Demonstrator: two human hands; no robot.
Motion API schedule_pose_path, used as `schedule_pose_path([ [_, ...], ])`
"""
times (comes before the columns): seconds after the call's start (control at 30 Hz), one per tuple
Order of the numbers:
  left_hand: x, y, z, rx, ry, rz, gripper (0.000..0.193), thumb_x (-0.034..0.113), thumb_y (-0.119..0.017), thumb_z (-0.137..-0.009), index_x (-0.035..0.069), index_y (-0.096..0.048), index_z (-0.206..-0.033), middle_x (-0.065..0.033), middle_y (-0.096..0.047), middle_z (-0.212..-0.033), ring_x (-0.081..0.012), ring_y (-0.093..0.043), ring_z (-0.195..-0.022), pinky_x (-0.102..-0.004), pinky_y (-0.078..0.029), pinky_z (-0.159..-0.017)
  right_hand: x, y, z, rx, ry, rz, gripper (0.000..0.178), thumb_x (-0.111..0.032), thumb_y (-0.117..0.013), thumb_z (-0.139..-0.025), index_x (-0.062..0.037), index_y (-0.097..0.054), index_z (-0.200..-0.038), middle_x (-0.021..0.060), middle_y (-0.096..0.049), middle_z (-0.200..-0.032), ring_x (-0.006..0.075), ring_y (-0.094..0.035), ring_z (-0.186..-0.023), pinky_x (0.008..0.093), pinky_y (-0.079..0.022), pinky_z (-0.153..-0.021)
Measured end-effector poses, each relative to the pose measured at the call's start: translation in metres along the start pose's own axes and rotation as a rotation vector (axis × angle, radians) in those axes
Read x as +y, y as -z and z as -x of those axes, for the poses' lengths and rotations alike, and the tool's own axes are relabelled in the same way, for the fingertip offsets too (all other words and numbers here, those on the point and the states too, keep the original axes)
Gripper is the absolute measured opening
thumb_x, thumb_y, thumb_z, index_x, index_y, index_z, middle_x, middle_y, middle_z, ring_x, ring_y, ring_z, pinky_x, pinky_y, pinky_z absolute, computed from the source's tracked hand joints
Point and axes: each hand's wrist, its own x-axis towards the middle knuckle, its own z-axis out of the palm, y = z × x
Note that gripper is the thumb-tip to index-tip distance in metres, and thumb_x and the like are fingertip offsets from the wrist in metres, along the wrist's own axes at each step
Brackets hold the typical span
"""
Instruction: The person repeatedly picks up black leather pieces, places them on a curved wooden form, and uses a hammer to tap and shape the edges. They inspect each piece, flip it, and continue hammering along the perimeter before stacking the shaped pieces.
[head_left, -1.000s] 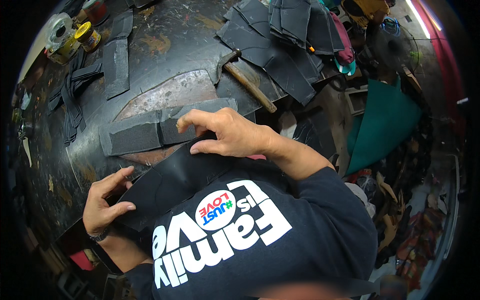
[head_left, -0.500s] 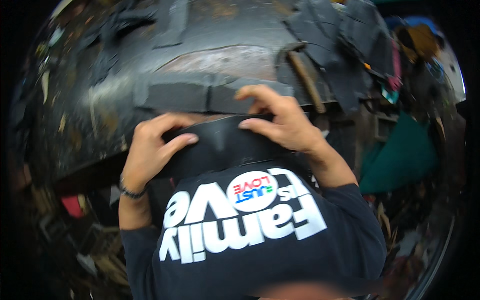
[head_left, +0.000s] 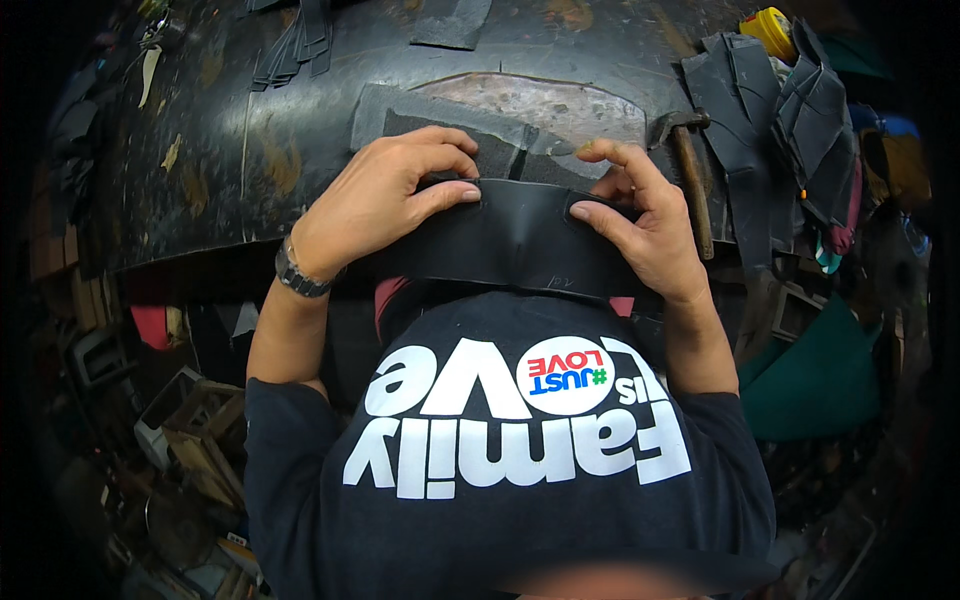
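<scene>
A wide, smooth black leather-like piece (head_left: 520,238) spans between my two hands in front of my chest, with small faint marks near its lower edge. My left hand (head_left: 395,195) pinches its upper left edge, thumb on the near face and fingers curled behind. On the other end, my right hand (head_left: 645,220) presses its thumb to the near face; the index finger arches above the edge, and the other fingertips are partly hidden behind the piece. Just beyond lie flat dark grey pieces (head_left: 450,140), over a pale worn board (head_left: 540,105) on the dark worktable (head_left: 215,190).
A hammer (head_left: 690,175) with a wooden handle lies to the right of my right hand. Past it are stacked black cut pieces (head_left: 750,130) and a yellow container (head_left: 768,35). Black strips (head_left: 295,45) lie at the far left. A green sheet (head_left: 815,380) hangs low at right.
The view has shifted, so the table things appear farther right. Both hands have moved away from my body with the black piece, the left more, and its upper edge now slopes down to the right.
</scene>
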Motion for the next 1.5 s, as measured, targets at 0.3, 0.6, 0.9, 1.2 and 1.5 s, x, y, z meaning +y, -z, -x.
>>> schedule_pose_path([
  [0.3, 0.003, -0.006, 0.002, -0.055, 0.069, -0.025, 0.026, 0.021, -0.075, -0.090, -0.001, -0.072, -0.105, -0.0147, -0.073, -0.093, -0.0282, -0.070, -0.081, -0.0344, -0.055, -0.075, 0.009, 0.003, -0.001, -0.011, 0.000, -0.020, 0.049, 0.000, -0.077, -0.084, -0.0069, -0.061, -0.129, 0.0025, -0.061, -0.077, 0.0083, -0.058, -0.073, 0.0251, -0.049, -0.068],
  [0.6, 0.012, 0.014, -0.011, 0.046, 0.122, -0.023, 0.021, 0.015, -0.078, -0.086, -0.002, -0.074, -0.099, -0.0118, -0.072, -0.088, -0.0213, -0.070, -0.079, -0.0305, -0.054, -0.073, 0.005, 0.004, -0.009, 0.042, -0.041, -0.157, 0.044, -0.001, -0.076, -0.085, -0.0040, -0.062, -0.126, 0.0018, -0.060, -0.076, 0.0080, -0.056, -0.072, 0.0244, -0.048, -0.071],
  [0.9, -0.012, 0.007, -0.040, 0.021, 0.047, -0.081, 0.023, 0.016, -0.078, -0.085, -0.002, -0.075, -0.099, -0.0151, -0.071, -0.084, -0.0283, -0.067, -0.074, -0.0349, -0.052, -0.070, 0.013, 0.005, -0.024, 0.044, -0.050, 0.023, 0.043, 0.000, -0.074, -0.086, -0.0016, -0.061, -0.127, 0.0031, -0.060, -0.079, 0.0078, -0.058, -0.074, 0.0235, -0.049, -0.073],
  [1.2, -0.025, 0.007, -0.049, -0.038, 0.068, -0.121, 0.023, 0.018, -0.080, -0.083, 0.000, -0.076, -0.098, -0.0130, -0.069, -0.080, -0.0281, -0.064, -0.074, -0.0358, -0.048, -0.079, 0.024, 0.000, -0.033, 0.044, -0.059, 0.058, 0.044, -0.003, -0.077, -0.084, -0.0043, -0.062, -0.125, 0.0087, -0.060, -0.076, 0.0155, -0.058, -0.067, 0.0291, -0.047, -0.064],
  [1.5, -0.028, 0.007, -0.052, -0.065, 0.133, -0.101, 0.022, 0.016, -0.080, -0.082, 0.000, -0.077, -0.096, -0.0119, -0.070, -0.079, -0.0255, -0.065, -0.072, -0.0342, -0.048, -0.080, 0.023, 0.000, -0.033, -0.003, -0.149, 0.127, 0.045, -0.001, -0.076, -0.085, -0.0008, -0.061, -0.128, 0.0050, -0.063, -0.080, 0.0093, -0.061, -0.076, 0.0255, -0.051, -0.074],
])
